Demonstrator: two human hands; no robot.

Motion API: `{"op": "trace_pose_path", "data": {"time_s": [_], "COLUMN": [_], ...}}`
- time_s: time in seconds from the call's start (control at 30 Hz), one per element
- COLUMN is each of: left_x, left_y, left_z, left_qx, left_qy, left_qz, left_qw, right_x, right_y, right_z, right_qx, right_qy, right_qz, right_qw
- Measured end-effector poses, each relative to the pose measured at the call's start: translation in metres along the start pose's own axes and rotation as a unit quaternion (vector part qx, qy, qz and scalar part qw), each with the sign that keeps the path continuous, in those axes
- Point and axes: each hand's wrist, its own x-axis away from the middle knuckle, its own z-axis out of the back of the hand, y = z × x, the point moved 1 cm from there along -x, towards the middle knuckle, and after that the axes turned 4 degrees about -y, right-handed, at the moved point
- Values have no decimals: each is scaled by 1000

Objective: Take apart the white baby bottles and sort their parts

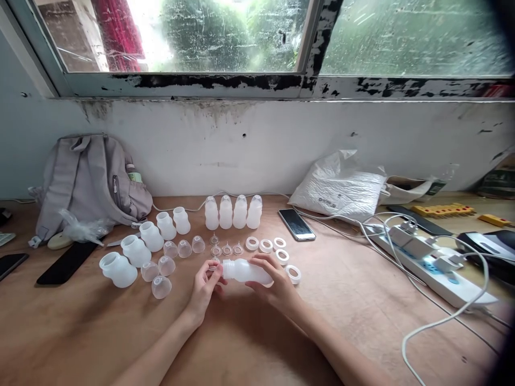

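My right hand (273,281) is wrapped around a frosted white baby bottle (241,270), which lies on its side with its open neck toward the left. At that neck, my left hand (207,287) pinches a small clear piece that looks like a bottle nipple, mostly hidden by the fingers. Just beyond the hands stand several clear nipples (227,248). White screw rings (265,245) lie behind and beside my right hand. To the left are clear domed caps (161,287) and several open bottles (137,251). Capped bottles (240,212) stand in a row farther back.
A phone (296,224) lies behind the rings. On the right are a power strip (434,265) with loose white cables and a silver plastic mailer bag (341,185). A grey backpack (90,182) and a black flat object (68,262) occupy the left side, below the window wall.
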Motion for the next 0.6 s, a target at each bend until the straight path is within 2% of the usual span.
{"op": "trace_pose_path", "data": {"time_s": [0.13,0.33,0.6], "left_x": [1,0,2], "left_y": [3,4,2], "left_z": [3,5,7], "left_qx": [-10,-46,-83], "left_qy": [-13,-26,-44], "left_qz": [-10,-19,-3], "left_qw": [1000,998,996], "right_x": [-3,-3,3], "right_y": [-6,-8,-6], "right_z": [4,6,1], "right_qx": [-12,5,17], "right_qy": [-9,-2,-8], "right_qz": [-6,28,51], "right_qw": [1000,1000,999]}}
